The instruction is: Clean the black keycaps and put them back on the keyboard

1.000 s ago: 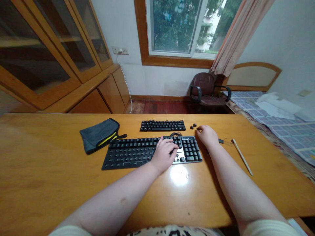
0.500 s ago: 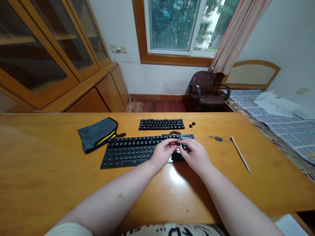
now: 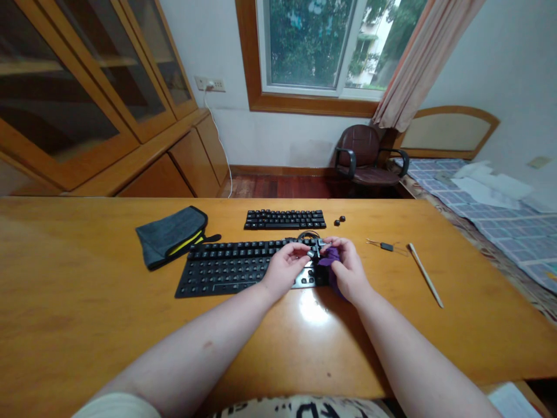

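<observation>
A black full-size keyboard [image 3: 226, 268] lies on the wooden desk [image 3: 87, 302]. My left hand [image 3: 285, 270] hovers over its right part with fingers pinched on a small dark keycap [image 3: 310, 253]. My right hand [image 3: 346, 270] is closed on a purple cloth [image 3: 329, 258], touching it to the keycap. A smaller black keyboard [image 3: 285, 219] lies behind, with two loose black keycaps [image 3: 339, 220] to its right.
A grey pouch with a yellow stripe [image 3: 172, 235] lies left of the keyboard. A small wire tool [image 3: 385, 246] and a pale stick [image 3: 425, 282] lie at the right. A cable loop [image 3: 308, 235] sits behind the keyboard. Chair, bed and cabinets stand beyond the desk.
My right hand came back from the loose keycaps to the keyboard's right end and met my left hand. The purple cloth now shows in it, against the keycap.
</observation>
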A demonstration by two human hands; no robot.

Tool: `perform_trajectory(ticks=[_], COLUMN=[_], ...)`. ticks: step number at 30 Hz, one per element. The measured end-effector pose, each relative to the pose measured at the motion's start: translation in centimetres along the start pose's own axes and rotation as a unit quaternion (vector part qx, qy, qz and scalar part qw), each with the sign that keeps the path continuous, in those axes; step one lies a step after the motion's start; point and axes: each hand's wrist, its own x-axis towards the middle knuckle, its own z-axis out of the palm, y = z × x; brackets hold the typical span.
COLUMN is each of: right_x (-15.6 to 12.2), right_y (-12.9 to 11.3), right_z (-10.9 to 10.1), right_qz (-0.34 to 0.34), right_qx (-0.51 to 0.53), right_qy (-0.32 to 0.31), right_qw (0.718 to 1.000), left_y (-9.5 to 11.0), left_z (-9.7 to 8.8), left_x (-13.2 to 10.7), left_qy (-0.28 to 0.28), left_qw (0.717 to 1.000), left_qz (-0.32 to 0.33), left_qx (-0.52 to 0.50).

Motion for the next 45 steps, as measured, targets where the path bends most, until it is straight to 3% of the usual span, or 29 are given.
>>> perform_trajectory(ticks=[3,9,17,24,33,37,45], right_x=[0.3,0.6,0.3,0.4,-0.1,-0.2,-0.1], right_y=[0.4,-0.5,0.5,0.1,-0.1,-0.2,-0.1], right_z=[0.4,0.0,-0.2,-0.3,0.7,0.9,0.5], right_qz=[0.024,0.014,0.001,-0.017,-0.040,-0.048,-0.045], right_qx=[0.043,-0.053,-0.081,-0.114,-0.128,-0.147,-0.130], right_qy=[0.014,0.003,-0.031,-0.059,0.025,0.063,0.015], right_qw=[0.999,0.998,0.996,0.992,0.991,0.986,0.990], left_y=[0.0,-0.1,-0.5,0.2,0.6,0.9,0.5], left_z=[0.0,-0.2,-0.2,0.0,0.4,0.6,-0.1], left_x=[0.0,0.1,0.0,-0.2,-0.3,-0.3,0.1], left_qy=[-0.001,0.000,0.029,0.016,0.036,0.030,0.012], left_qw=[1.000,1.000,0.999,0.998,0.995,0.997,0.999], left_qz=[0.007,0.014,-0.035,-0.068,-0.094,-0.073,-0.049], left_qx=[0.007,0.028,-0.008,0.011,-0.022,-0.010,0.020])
